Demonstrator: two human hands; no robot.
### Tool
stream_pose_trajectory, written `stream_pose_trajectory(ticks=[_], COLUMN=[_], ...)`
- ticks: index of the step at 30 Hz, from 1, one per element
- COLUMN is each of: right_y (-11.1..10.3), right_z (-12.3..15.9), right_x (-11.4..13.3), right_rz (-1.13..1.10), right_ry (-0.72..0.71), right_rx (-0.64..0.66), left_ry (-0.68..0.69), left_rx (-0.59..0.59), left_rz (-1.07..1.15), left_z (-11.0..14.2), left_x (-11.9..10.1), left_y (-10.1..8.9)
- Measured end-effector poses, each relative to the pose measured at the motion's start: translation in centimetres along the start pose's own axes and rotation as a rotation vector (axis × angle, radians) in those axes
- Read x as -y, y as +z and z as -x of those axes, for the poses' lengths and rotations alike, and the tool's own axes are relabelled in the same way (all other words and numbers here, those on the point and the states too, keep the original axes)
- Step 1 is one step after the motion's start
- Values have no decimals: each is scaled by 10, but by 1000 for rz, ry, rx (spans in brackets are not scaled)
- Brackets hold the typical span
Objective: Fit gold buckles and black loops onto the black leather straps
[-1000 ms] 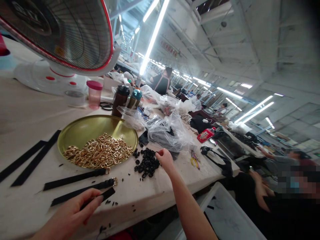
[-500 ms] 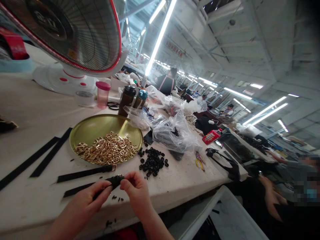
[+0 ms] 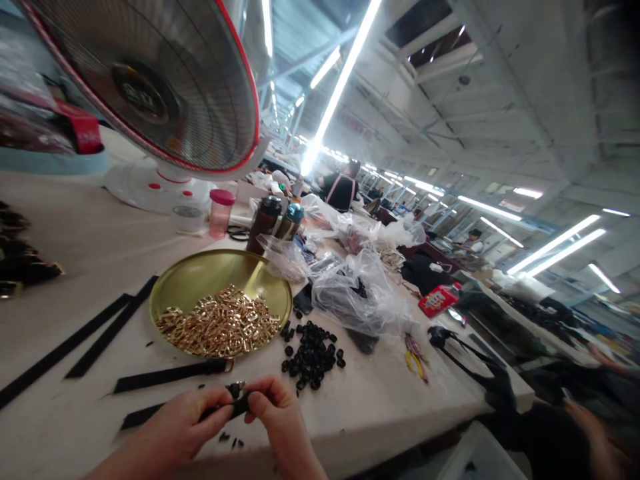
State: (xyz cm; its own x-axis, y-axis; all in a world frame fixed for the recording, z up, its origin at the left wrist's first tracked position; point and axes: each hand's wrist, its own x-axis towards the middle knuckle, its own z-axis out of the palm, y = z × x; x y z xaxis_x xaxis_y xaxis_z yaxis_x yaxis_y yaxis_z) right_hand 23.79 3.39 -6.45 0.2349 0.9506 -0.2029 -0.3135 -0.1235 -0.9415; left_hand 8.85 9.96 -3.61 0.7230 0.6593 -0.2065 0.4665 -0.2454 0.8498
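Observation:
My left hand (image 3: 197, 420) and my right hand (image 3: 280, 417) meet near the table's front edge, both pinching a short black strap (image 3: 241, 404). A bit of gold metal shows at its upper side, probably a buckle; fingers hide much of the strap. Beyond my hands a gold plate (image 3: 175, 272) holds a heap of small gold buckles (image 3: 225, 323). To its right lies a pile of small black loops (image 3: 311, 360). Another black strap (image 3: 170, 375) with a buckle at its right end lies just past my left hand, which partly covers a further strap (image 3: 143, 416).
Two long black straps (image 3: 65, 348) lie at left. A fan (image 3: 160, 93) stands at the back, beside a pink-lidded cup (image 3: 221, 213) and bottles (image 3: 265, 223). Plastic bags (image 3: 355, 293), yellow-handled pliers (image 3: 414, 363) and a red packet (image 3: 439, 300) lie right. A person's arm (image 3: 593, 423) shows at far right.
The view has tilted, so the scene sits lower in the picture. My hands have shifted their grip slightly on the strap, still close together.

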Motion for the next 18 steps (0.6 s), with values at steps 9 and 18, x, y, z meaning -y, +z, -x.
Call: stream_pose_trajectory(ticks=[9, 18], right_y=[7, 30], right_z=[-17, 13], right_x=[-31, -13], right_rz=[-239, -98], right_ry=[49, 5], right_rx=[-2, 51], left_ry=[28, 67], left_rx=[-129, -149], left_rz=[163, 180], left_z=[7, 32], left_x=[-9, -5], left_y=[8, 2])
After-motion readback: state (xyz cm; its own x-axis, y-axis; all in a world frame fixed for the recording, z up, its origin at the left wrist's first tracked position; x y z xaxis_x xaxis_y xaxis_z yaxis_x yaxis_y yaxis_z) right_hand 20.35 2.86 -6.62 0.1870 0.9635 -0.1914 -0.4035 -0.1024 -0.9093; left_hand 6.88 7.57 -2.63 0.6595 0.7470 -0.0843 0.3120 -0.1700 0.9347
